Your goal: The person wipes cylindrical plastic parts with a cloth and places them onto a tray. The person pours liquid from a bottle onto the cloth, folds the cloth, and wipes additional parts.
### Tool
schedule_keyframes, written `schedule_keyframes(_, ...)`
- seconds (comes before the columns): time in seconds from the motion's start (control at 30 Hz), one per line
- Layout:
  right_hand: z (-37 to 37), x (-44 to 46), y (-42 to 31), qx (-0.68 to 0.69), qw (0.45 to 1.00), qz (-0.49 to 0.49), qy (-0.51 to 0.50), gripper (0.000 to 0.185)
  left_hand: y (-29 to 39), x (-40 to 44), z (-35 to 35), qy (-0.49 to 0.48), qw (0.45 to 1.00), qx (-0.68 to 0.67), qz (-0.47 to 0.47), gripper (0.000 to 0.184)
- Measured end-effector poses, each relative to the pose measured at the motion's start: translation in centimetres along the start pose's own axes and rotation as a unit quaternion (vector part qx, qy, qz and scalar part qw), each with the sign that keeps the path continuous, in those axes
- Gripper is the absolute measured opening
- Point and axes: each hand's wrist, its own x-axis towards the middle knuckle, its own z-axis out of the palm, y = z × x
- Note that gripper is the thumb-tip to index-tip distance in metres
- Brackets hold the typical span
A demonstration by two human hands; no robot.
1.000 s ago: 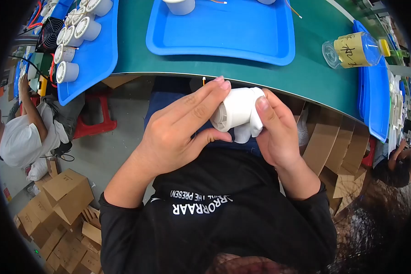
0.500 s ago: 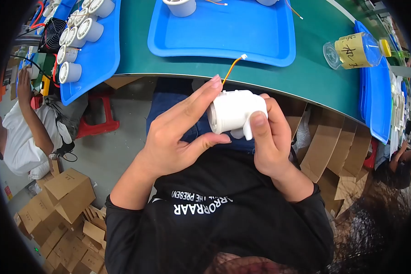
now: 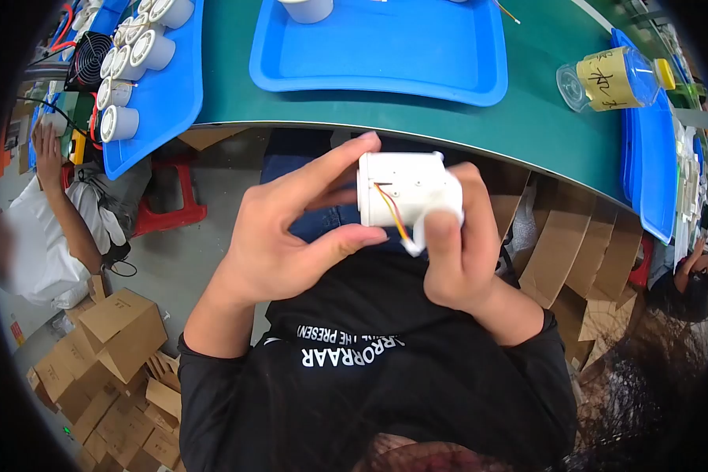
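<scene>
Both your left fingers point(image 3: 322, 176) and right fingers point(image 3: 443, 241) grasp the white housing point(image 3: 389, 169); your black shirt point(image 3: 370, 393) reads "THE PRESEN"; a bottle point(image 3: 643, 79) bears handwriting on its yellow label point(image 3: 608, 72).

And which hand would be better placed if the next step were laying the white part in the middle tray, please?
Probably the right hand: its thumb and fingers grip one end of the white part, while the left hand is spread more loosely about the other end.

Passage: green tabletop point(image 3: 531, 82) between blue tray point(image 3: 377, 55) and bottle point(image 3: 612, 80) | Obstacles: tray rim point(image 3: 377, 93), bottle
</scene>
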Motion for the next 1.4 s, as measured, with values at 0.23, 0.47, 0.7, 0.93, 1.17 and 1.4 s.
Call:
schedule_keyframes(0.23, -1.6, 3.7, -0.2, 0.398, 0.833, 0.384, -0.026, 0.035, 0.1, 1.0, -0.8, -0.005, 0.94, 0.267, 0.213, 0.065)
schedule_keyframes(0.47, -3.4, 3.7, 0.6, 0.49, 0.827, 0.275, 0.007, 0.057, -0.4, 1.5, -1.1, 0.025, 0.96, 0.187, 0.206, 0.067)
schedule_keyframes(0.7, -5.2, 5.1, 1.2, 0.199, 0.956, 0.174, 0.128, 0.044, -0.4, 2.9, -0.3, 0.022, 0.978, 0.142, 0.151, 0.075)
schedule_keyframes(0.93, -5.7, 6.9, 0.5, -0.318, 0.918, -0.202, -0.126, 0.04, 0.7, 4.5, -0.1, 0.054, 0.985, 0.12, 0.115, 0.073)
schedule_keyframes(1.17, -9.8, 6.0, 4.7, -0.032, 0.995, 0.05, 0.079, 0.046, 1.5, 8.9, -3.8, 0.062, 0.927, 0.347, 0.132, 0.068)
schedule_keyframes(1.4, -9.8, 6.6, 5.4, -0.11, 0.992, -0.006, 0.068, 0.044, -0.8, 16.7, -4.8, 0.044, 0.789, 0.584, 0.185, 0.055)
